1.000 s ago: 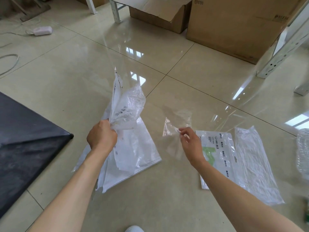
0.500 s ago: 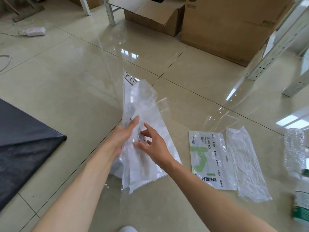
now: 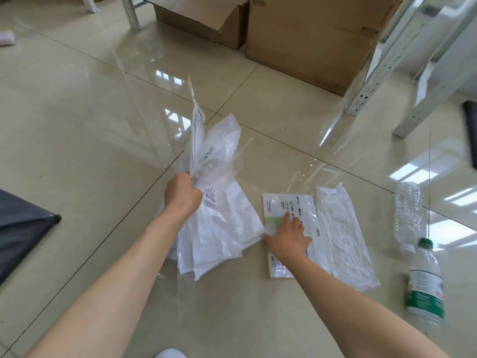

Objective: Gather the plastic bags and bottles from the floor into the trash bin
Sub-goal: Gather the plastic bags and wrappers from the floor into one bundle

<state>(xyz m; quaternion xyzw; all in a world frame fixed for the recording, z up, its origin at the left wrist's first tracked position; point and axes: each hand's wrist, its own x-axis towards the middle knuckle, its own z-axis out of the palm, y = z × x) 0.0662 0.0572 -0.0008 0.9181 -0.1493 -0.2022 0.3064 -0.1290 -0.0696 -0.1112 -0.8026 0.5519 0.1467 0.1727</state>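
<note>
My left hand (image 3: 182, 195) is closed on a bunch of white and clear plastic bags (image 3: 219, 215), their lower ends resting on the floor. My right hand (image 3: 290, 236) lies flat with fingers spread on a white packet with green print (image 3: 286, 202) on the tiles. Beside it to the right is a crinkled clear bag (image 3: 343, 236). Two plastic bottles lie further right: a clear crushed one (image 3: 407, 215) and one with a green cap and label (image 3: 424, 282). A black trash bag (image 3: 20, 228) shows at the left edge.
Cardboard boxes (image 3: 309, 42) stand at the back on the glossy tiled floor. White metal rack legs (image 3: 382, 63) stand at the right. A dark object (image 3: 469, 135) is at the right edge. My white shoe tip (image 3: 170, 353) shows at the bottom.
My right hand left the bunch in my left hand and moved right, down onto the green-printed packet. The left hand closed round the bunch. The view shifted right, showing both bottles.
</note>
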